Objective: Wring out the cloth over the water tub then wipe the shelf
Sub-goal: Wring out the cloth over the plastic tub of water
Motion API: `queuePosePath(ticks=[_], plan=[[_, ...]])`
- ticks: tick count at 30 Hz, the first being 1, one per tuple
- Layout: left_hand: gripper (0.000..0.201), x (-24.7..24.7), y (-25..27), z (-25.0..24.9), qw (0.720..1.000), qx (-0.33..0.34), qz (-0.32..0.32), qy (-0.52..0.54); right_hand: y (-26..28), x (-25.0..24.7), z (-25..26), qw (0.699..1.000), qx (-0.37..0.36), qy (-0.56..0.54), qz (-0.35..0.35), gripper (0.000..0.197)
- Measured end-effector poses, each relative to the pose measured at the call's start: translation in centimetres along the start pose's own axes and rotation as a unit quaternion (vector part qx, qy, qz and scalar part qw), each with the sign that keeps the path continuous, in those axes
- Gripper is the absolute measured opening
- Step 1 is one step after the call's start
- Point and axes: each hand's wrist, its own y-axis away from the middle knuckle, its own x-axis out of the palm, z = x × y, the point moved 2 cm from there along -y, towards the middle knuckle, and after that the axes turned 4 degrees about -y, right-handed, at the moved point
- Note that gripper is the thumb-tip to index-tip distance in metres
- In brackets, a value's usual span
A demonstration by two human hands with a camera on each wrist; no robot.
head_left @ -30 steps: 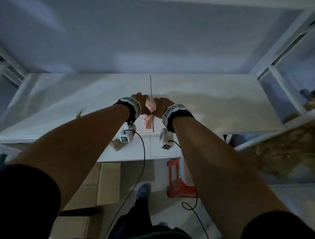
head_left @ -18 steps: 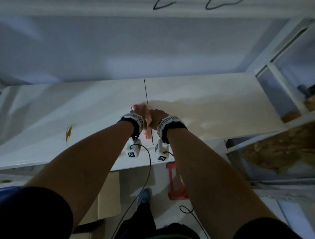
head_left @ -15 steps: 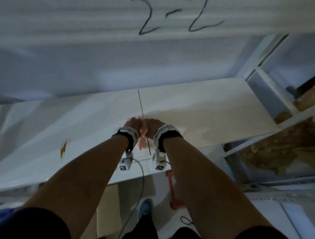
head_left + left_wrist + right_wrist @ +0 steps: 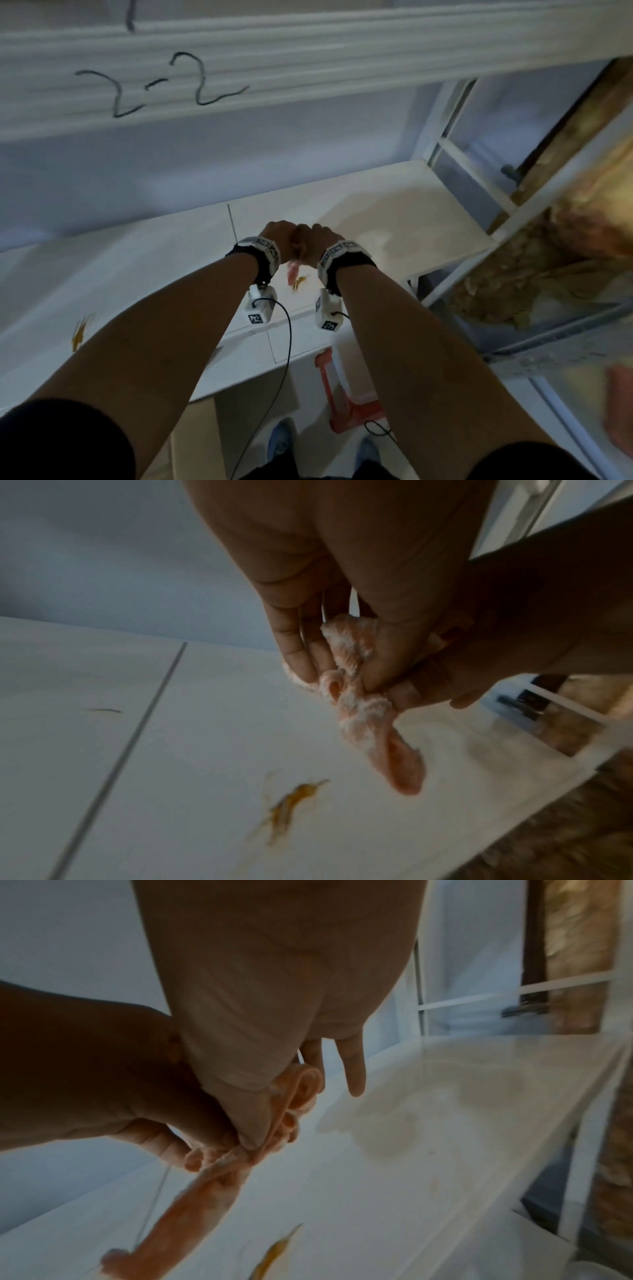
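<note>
Both hands hold a pink cloth a little above the white shelf, just right of its dark seam. My left hand pinches the twisted cloth between thumb and fingers. My right hand pinches the same cloth with its thumb while its little finger sticks out straight. The free end of the cloth hangs down over an orange stain on the shelf. A second orange stain lies far to the left.
A damp-looking patch spreads over the right part of the shelf. The upper shelf edge marked "2-2" hangs overhead. White frame bars close off the right. Below the shelf stand a red and white object and a cardboard box.
Both hands have carried the cloth from the seam to its right, over an orange stain. The head view has tilted up, bringing the "2-2" edge into sight.
</note>
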Motion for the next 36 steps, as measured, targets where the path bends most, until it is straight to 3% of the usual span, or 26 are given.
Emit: queuePosePath(ticks=[6,13,17,21,29,36], plan=[[0.032,0.7,-1.6,-8.8,0.997,0.045,0.009,0.07,4.6,-2.1,-8.1,0.997,0.057,-0.005,0.043,0.056],[0.026,5.5,-2.1,-17.1,0.983,0.08,0.052,0.157,9.8,0.3,-16.7,0.994,0.107,0.011,0.031,0.017],[0.038,10.0,-2.4,-20.0,0.969,0.079,0.091,0.217,11.8,4.0,-20.5,0.99,0.134,-0.019,0.05,0.021],[0.051,13.4,-3.8,-21.9,0.965,0.103,0.118,0.212,13.1,7.6,-23.7,0.988,0.14,-0.034,0.051,0.021],[0.047,25.0,-3.9,-24.0,0.958,0.094,0.177,0.206,14.0,17.5,-28.2,0.989,0.114,-0.029,0.087,0.023],[0.046,33.9,-5.4,-24.8,0.969,0.085,0.167,0.161,13.4,25.6,-30.8,0.987,0.125,-0.049,0.085,0.025]])
